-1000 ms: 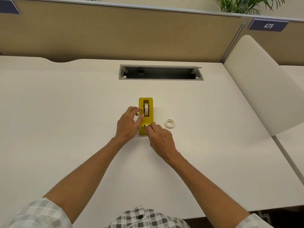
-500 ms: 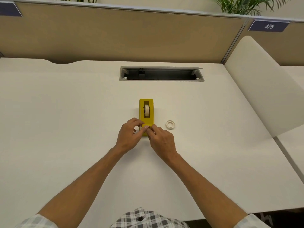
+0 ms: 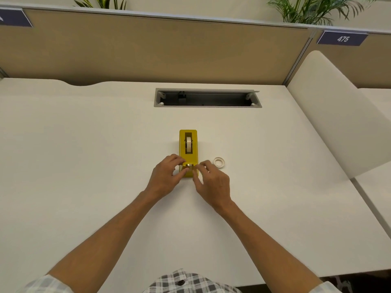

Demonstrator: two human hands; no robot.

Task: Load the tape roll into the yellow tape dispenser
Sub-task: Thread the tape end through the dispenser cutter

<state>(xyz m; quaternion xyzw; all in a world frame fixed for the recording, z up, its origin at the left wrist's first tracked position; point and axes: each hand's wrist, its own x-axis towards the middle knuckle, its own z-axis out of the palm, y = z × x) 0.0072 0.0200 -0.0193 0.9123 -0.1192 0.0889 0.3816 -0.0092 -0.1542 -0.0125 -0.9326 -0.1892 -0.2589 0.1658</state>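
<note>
The yellow tape dispenser (image 3: 182,144) lies lengthwise in the middle of the white desk (image 3: 84,149). A pale tape roll (image 3: 188,145) sits upright in its dark slot. My left hand (image 3: 165,179) and my right hand (image 3: 213,183) meet at the dispenser's near end. Their fingertips pinch around the cutter part from the left and the right. Whether a tape end is between the fingers is hidden. A second small white ring (image 3: 219,162) lies flat on the desk just right of the dispenser, beside my right hand and apart from it.
A grey open cable slot (image 3: 207,105) is sunk into the desk behind the dispenser. A tan partition (image 3: 148,49) closes the back edge. A white curved side divider (image 3: 330,115) stands at the right. The desk's front edge is near my body.
My left hand has come off the roll in the slot and moved to the dispenser's near end, joining my right hand there. The dispenser and the white ring have stayed put.
</note>
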